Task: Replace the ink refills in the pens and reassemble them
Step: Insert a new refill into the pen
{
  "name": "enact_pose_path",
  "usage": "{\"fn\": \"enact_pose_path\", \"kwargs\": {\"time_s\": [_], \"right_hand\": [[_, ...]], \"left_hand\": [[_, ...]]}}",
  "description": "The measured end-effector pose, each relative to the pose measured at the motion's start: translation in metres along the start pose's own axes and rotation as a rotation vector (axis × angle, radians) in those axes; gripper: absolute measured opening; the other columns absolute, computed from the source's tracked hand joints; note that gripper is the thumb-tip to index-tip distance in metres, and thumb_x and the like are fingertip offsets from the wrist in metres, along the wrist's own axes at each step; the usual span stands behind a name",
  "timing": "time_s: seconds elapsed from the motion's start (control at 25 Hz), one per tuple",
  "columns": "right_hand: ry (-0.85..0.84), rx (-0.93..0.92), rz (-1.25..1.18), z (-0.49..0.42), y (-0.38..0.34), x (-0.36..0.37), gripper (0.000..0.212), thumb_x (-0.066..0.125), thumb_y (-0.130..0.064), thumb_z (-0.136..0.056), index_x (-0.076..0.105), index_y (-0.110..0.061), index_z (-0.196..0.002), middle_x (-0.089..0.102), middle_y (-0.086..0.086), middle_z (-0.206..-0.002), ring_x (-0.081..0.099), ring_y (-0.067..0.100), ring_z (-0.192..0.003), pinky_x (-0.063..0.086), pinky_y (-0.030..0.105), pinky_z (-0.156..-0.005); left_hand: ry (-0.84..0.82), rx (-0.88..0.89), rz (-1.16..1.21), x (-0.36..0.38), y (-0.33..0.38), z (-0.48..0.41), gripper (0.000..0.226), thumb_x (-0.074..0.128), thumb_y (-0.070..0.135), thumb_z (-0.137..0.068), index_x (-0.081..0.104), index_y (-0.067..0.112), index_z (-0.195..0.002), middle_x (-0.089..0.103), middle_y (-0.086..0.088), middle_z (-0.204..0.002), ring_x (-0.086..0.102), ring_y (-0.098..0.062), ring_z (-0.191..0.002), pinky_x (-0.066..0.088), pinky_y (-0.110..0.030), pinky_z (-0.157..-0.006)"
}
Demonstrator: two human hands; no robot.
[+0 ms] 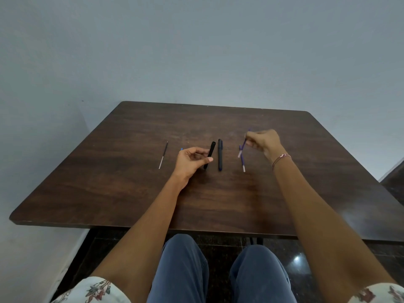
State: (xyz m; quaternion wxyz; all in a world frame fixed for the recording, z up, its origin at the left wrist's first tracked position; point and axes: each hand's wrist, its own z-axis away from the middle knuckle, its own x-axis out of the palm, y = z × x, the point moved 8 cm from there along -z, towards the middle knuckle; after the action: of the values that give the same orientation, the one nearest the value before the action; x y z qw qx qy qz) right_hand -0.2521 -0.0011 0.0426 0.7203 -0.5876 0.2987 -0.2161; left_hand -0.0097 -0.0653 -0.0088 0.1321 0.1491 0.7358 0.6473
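**Pen refill station: 2 hands occupied, 1 barrel in hand**

Head view, 6 entries.

1. Dark wood-grain tabletop [122, 189]. It carries the parts in a loose row, probably spaced so each can be picked up singly.
2. Left hand [190, 162]. The fingers are curled, with thumb and fingertips gripping a black tubular plastic pen barrel [210, 150]. The barrel is tilted, and whether its lower end touches the tabletop cannot be told. It is likely steadied here to receive a refill.
3. Right hand [264, 141]. It pinches a thin violet-blue ink refill with a clear end [243, 145], slanted with the clear end down. This looks like a pick-up ahead of insertion.
4. Second blue refill with a clear tip [242, 163]. It lies on the tabletop just beside the pinched one, probably a spare.
5. Whole black pen [220, 155]. It lies flat and untouched between the barrel and the blue refills.
6. Thin black refill with a pale end [163, 155]. It lies alone well to the left and is possibly a spent one set aside.
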Motion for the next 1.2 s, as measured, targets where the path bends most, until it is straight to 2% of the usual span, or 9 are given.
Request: {"fn": "enact_pose_path", "kwargs": {"time_s": [0.16, 0.32, 0.52, 0.8, 1.04, 1.2], "right_hand": [[-0.090, -0.069, -0.230, 0.023, -0.032, 0.024, 0.006, 0.073, -0.002, -0.081, 0.067, 0.000, -0.082, 0.069, 0.009, -0.078, 0.066, 0.012, -0.062, 0.056, 0.015, -0.056], [-0.083, -0.186, -0.249, 0.037, -0.050, 0.036, 0.006, 0.073, -0.002, -0.080, 0.070, -0.004, -0.085, 0.071, 0.005, -0.080, 0.067, 0.008, -0.063, 0.057, 0.016, -0.061], [-0.030, -0.299, -0.155, 0.043, -0.056, 0.042, 0.010, 0.073, -0.004, -0.079, 0.072, -0.007, -0.088, 0.071, 0.005, -0.080, 0.068, 0.006, -0.061, 0.057, 0.018, -0.063], [0.033, -0.437, -0.024, 0.053, -0.064, 0.040, 0.014, 0.073, -0.007, -0.079, 0.071, -0.007, -0.093, 0.069, -0.001, -0.068, 0.068, 0.007, -0.062, 0.059, 0.023, -0.070], [-0.108, -0.505, 0.196, 0.065, -0.055, 0.065, 0.015, 0.074, -0.013, -0.081, 0.071, -0.010, -0.095, 0.070, 0.000, -0.076, 0.070, 0.013, -0.074, 0.059, 0.029, -0.077], [-0.174, -0.513, 0.276, 0.071, -0.044, 0.077, 0.020, 0.075, -0.029, -0.081, 0.072, -0.011, -0.091, 0.073, 0.008, -0.086, 0.071, 0.023, -0.083, 0.059, 0.035, -0.081]], "left_hand": [[-0.001, -0.006, -0.011, 0.001, 0.001, 0.001, 0.025, 0.082, 0.003, -0.067, 0.072, 0.020, -0.083, 0.069, 0.004, -0.079, 0.062, -0.005, -0.073, 0.051, -0.017, -0.067], [0.000, -0.010, -0.011, 0.001, 0.001, 0.001, 0.026, 0.082, 0.002, -0.067, 0.072, 0.020, -0.082, 0.069, 0.004, -0.080, 0.062, -0.005, -0.072, 0.052, -0.017, -0.068], [-0.008, -0.005, -0.011, 0.001, 0.002, 0.002, 0.025, 0.082, 0.001, -0.067, 0.072, 0.019, -0.083, 0.069, 0.003, -0.081, 0.061, -0.002, -0.070, 0.053, -0.015, -0.066], [-0.009, -0.008, -0.025, -0.001, 0.001, 0.001, 0.025, 0.082, 0.004, -0.067, 0.072, 0.022, -0.083, 0.069, 0.005, -0.082, 0.061, 0.000, -0.071, 0.053, -0.015, -0.065], [0.019, 0.027, -0.002, -0.002, 0.003, 0.001, 0.025, 0.081, 0.003, -0.068, 0.071, 0.019, -0.085, 0.068, 0.004, -0.081, 0.061, 0.001, -0.068, 0.051, -0.014, -0.070], [0.052, 0.057, 0.031, -0.004, 0.006, 0.002, 0.025, 0.080, 0.000, -0.068, 0.071, 0.018, -0.083, 0.067, 0.001, -0.081, 0.060, -0.001, -0.068, 0.051, -0.013, -0.070]]}}
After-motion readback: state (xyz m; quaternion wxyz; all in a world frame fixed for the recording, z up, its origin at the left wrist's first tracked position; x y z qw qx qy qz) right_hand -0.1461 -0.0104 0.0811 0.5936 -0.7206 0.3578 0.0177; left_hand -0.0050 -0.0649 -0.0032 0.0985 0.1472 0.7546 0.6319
